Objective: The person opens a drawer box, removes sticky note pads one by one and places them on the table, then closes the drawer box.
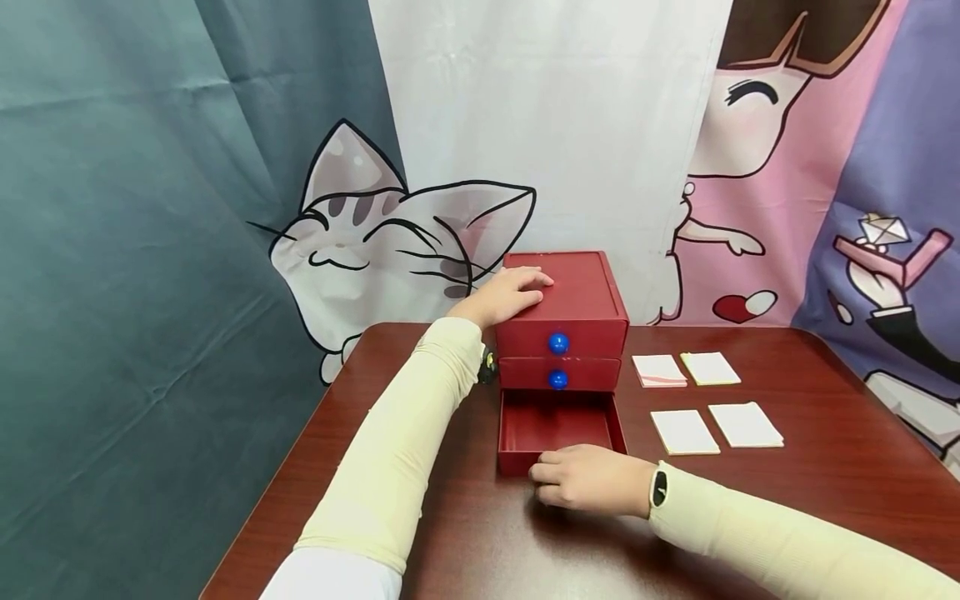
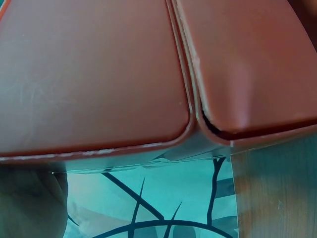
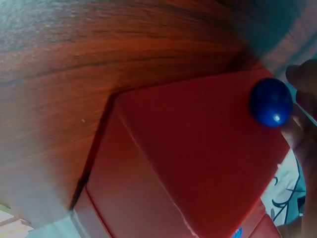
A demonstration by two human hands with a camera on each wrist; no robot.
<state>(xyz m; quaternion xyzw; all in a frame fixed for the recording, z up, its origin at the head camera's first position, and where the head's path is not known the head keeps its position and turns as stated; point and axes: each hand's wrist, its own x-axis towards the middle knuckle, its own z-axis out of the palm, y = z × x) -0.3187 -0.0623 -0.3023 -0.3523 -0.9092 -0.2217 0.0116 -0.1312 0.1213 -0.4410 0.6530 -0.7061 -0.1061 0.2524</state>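
A red drawer unit [image 1: 566,287] with blue knobs stands on the table, its bottom drawer [image 1: 555,421] pulled out and its two upper drawers closed. My left hand [image 1: 510,293] rests on the left side of the unit's top. In the left wrist view, part of that hand shows dark beside the red top [image 2: 94,74]. At the front of the bottom drawer is my right hand [image 1: 588,479], its fingers curled. The right wrist view shows its fingers [image 3: 304,82] at the blue knob [image 3: 271,102] on the drawer front; the knob is hidden in the head view.
Several white note pads lie right of the unit, among them one with a pink stripe [image 1: 658,371] and a plain one [image 1: 746,425]. A small dark object [image 1: 487,365] sits at the unit's left side. A printed curtain [image 1: 555,125] hangs behind the table [image 1: 465,533].
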